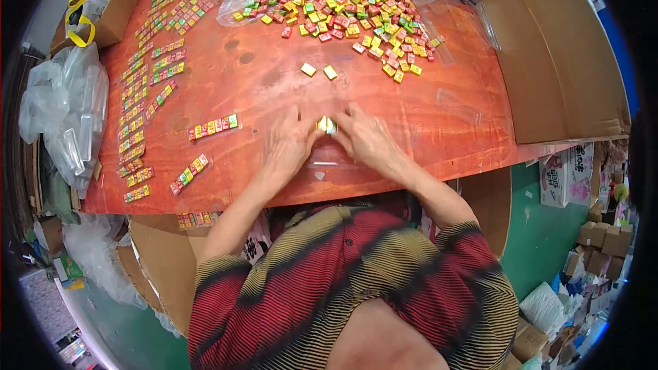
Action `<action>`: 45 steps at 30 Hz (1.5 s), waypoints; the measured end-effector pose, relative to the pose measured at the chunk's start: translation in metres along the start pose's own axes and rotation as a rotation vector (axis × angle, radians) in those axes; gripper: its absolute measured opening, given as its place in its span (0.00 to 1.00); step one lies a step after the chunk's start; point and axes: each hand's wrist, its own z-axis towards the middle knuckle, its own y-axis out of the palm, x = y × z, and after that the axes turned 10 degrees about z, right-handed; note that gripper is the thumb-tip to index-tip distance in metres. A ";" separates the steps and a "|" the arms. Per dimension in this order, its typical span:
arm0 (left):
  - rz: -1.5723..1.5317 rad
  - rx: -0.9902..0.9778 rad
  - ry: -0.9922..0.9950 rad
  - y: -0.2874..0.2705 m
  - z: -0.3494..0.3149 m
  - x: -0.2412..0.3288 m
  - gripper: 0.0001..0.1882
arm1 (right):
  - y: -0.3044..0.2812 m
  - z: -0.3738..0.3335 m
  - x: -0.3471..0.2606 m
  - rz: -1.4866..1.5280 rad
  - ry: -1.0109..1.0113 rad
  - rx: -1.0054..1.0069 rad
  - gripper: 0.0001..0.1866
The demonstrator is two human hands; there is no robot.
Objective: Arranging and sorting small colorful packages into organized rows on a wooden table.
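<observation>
At the middle of the red table, my left hand [291, 140] and my right hand [368, 138] meet around a few small yellow and pale boxes [326, 124]. My thumbs and fingers press on them from both sides, partly hiding them, so I cannot tell how many there are. A clear plastic piece [330, 164] lies on the table just below my hands. Two loose yellow boxes [330, 72] sit a short way beyond my fingertips. To the left of my left hand lies a short row of red, yellow and green boxes [213, 127].
A big heap of small coloured boxes [336, 0] covers the far table [439, 113]. Several finished-looking rows [132, 120] line the left side. Clear bags [65, 109] hang at the left edge, a carton [113, 10] stands behind them, and tall cardboard [555, 48] borders the right.
</observation>
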 end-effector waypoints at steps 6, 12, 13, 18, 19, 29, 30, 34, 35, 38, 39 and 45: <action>0.027 -0.073 0.055 -0.004 -0.048 0.005 0.22 | 0.019 -0.044 -0.017 0.098 0.028 -0.012 0.20; 0.221 -0.033 0.127 -0.007 -0.064 0.000 0.35 | 0.012 -0.056 -0.020 -0.149 -0.084 -0.049 0.32; 0.188 -0.113 0.160 -0.001 -0.068 0.000 0.37 | 0.023 -0.059 -0.013 -0.167 -0.157 -0.090 0.35; 0.154 -0.232 0.204 0.009 -0.069 -0.003 0.41 | 0.042 -0.064 0.001 -0.248 -0.204 -0.174 0.41; 0.154 -0.233 0.204 0.011 -0.071 -0.004 0.41 | 0.043 -0.064 0.002 -0.230 -0.202 -0.160 0.41; 0.168 -0.275 0.208 0.005 -0.068 -0.003 0.43 | 0.045 -0.059 0.007 -0.283 -0.235 -0.125 0.41; 0.161 -0.267 0.219 0.004 -0.068 -0.003 0.43 | 0.045 -0.058 0.007 -0.281 -0.237 -0.125 0.41; 0.199 -0.257 0.233 0.001 -0.069 -0.002 0.42 | 0.035 -0.054 0.005 -0.171 -0.252 -0.142 0.44; 0.179 -0.239 0.255 0.002 -0.069 -0.001 0.42 | 0.032 -0.058 0.003 -0.104 -0.233 -0.137 0.45; 0.143 -0.245 0.253 0.005 -0.070 0.000 0.40 | 0.036 -0.064 -0.004 -0.138 -0.180 -0.201 0.46; 0.157 -0.258 0.221 0.005 -0.071 0.001 0.39 | 0.043 -0.065 -0.003 -0.216 -0.183 -0.229 0.46; 0.113 -0.088 0.013 0.016 -0.084 -0.002 0.36 | 0.062 -0.041 -0.012 0.301 -0.194 -0.180 0.39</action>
